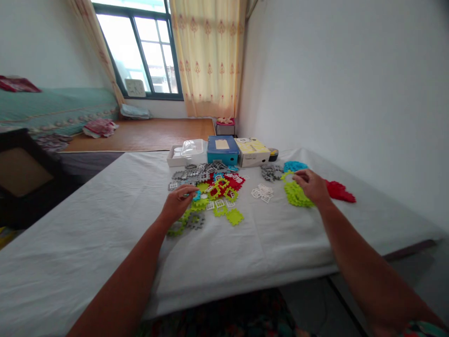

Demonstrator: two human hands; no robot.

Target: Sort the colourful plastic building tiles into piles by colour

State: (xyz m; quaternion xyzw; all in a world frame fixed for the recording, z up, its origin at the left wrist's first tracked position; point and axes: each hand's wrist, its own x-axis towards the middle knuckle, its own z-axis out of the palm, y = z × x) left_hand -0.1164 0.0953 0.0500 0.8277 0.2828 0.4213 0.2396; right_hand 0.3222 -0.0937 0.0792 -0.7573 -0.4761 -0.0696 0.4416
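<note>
At the near edge of the mixed heap (213, 187), the left hand (178, 202) has its fingers drawn together, tips right at a small teal piece (197, 194). I can't tell from my end whether it's actually gripped or just touched. The right hand (312, 185) sits curled, palm down, on the far side of the lime pile (296, 196), fingertips on the pieces; no telling if anything's pinched there either. My take on doing this bit well: these toothed tiles look like they'd snag on each other, so I'd take one by its edge with the fingertips and lift straight up rather than drag, other hand resting on its pile so nothing scatters. Around the right hand the colours lie in their own heaps: red pile (338, 191) just to its right, blue pile (294, 165) and grey pile (271, 172) beyond it, white frames (262, 192) between the two hands, all on the white-clothed table (105, 220). At the back stand three containers in a row. The white tray (185, 152) has a clear lid with something pale inside that I can't make out, and the blue box (222, 149) and yellow box (251, 150) are both shut — contents hidden.
</note>
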